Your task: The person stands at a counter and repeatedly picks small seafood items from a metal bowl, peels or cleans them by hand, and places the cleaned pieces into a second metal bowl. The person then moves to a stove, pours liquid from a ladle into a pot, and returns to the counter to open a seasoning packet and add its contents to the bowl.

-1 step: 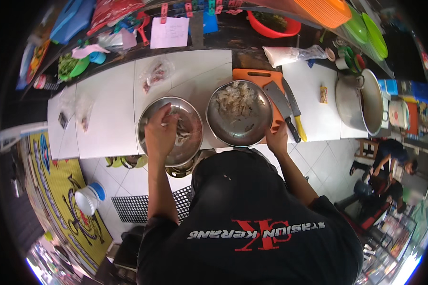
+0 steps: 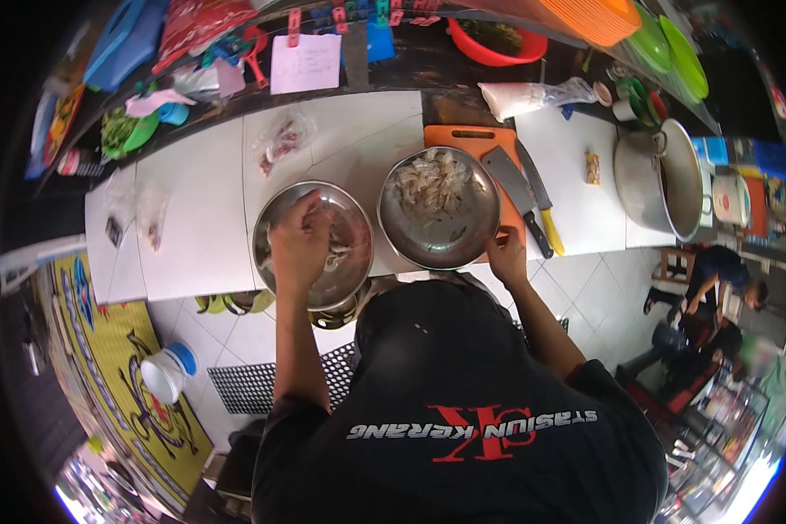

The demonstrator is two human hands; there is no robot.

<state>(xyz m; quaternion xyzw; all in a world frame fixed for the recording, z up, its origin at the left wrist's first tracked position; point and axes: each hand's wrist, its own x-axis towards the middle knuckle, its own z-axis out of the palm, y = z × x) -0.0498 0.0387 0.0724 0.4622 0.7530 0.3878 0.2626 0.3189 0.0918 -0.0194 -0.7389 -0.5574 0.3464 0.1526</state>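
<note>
Two round steel bowls sit side by side on the white tiled counter. Inside the left steel bowl (image 2: 356, 210) lie some pale, wet pieces (image 2: 335, 255), partly hidden by my left hand (image 2: 299, 243). That hand is over the bowl with its fingers curled in; whatever they hold is too small to make out. A heap of pale, translucent pieces (image 2: 434, 181), perhaps shrimp, fills the far part of the right steel bowl (image 2: 445, 240). My right hand (image 2: 505, 254) closes on this bowl's near right rim. The bowl overlaps an orange cutting board (image 2: 468, 138).
A black-handled cleaver (image 2: 511, 182) lies on the board, beside a yellow-handled knife (image 2: 537, 185). Farther right are a small yellow packet (image 2: 592, 168) and a large metal pot (image 2: 646, 182). A plastic bag with reddish bits (image 2: 281, 144) lies beyond the left bowl. Another person (image 2: 716, 278) sits far right.
</note>
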